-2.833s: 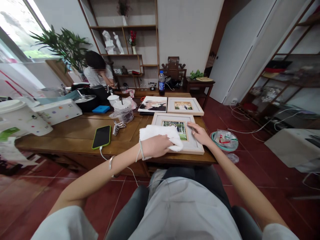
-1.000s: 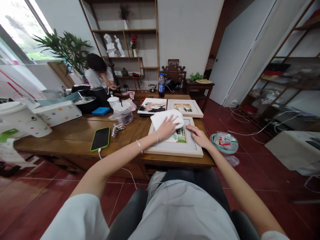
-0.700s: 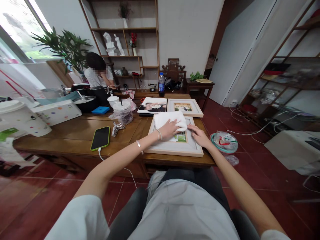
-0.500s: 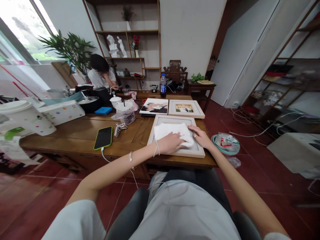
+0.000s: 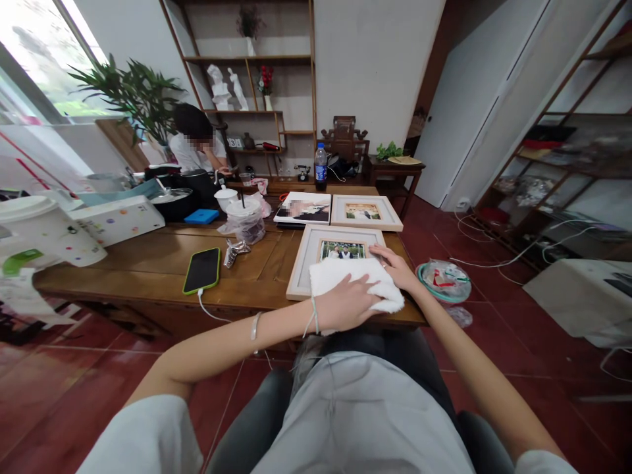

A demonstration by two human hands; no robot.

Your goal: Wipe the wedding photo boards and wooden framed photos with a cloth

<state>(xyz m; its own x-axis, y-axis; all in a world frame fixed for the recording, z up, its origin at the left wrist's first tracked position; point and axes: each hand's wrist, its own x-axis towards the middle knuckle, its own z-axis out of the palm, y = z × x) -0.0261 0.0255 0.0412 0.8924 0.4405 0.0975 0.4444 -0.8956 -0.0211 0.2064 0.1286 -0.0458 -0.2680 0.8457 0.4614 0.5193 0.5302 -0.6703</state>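
A folded white towel (image 5: 358, 280) lies across the near part of a pale wooden picture frame (image 5: 302, 263) and overhangs its near edge. My left hand (image 5: 345, 304) is on top of it, open, fingers spread and pressing the cloth down. Above the towel, the upper part of the photo (image 5: 342, 249) shows two people; the rest is covered. My right hand (image 5: 395, 266) rests open at the frame's right side, fingers stretched out over the border and touching the towel's edge. Behind stand a second framed photo (image 5: 364, 212) and a white photo panel (image 5: 303, 208).
On the wooden table (image 5: 266, 263) are a charging phone (image 5: 202, 270), crumpled foil (image 5: 236, 252), a lidded plastic cup (image 5: 247, 220) and a blue-capped bottle (image 5: 320, 166). A person (image 5: 197, 141) sits at the far left. A lined bin (image 5: 444, 283) stands right of the table.
My left hand has drawn the towel toward me and slightly right, down over the frame's near edge. The photo's upper part now shows. My right hand stays at the frame's right side.
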